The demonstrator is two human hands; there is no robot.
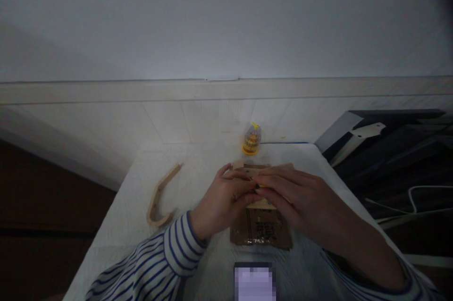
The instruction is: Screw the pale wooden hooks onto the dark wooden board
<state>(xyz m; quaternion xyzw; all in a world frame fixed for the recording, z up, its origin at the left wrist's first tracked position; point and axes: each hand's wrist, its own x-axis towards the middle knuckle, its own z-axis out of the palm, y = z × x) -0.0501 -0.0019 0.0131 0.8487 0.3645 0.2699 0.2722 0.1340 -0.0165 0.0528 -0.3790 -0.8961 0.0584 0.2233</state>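
My left hand (218,199) and my right hand (307,197) meet over a light wooden piece (261,205) that lies on a brown, taped cardboard package (262,232) with dark printing. The fingertips of both hands are pinched together around something small, with a bit of dark and yellow showing; its kind is hidden by the fingers. Small dark spots, like holes or screws, show on the wooden piece. Left of my left hand, a J-shaped wooden hook (153,202) lies by itself on the white table covering.
Behind the hands stands a small clear container with a yellow base (251,141), near the wall. A phone (255,284) with a blurred screen is at the near edge. Dark panels (396,150) and a white cable (410,197) are right of the table (123,225).
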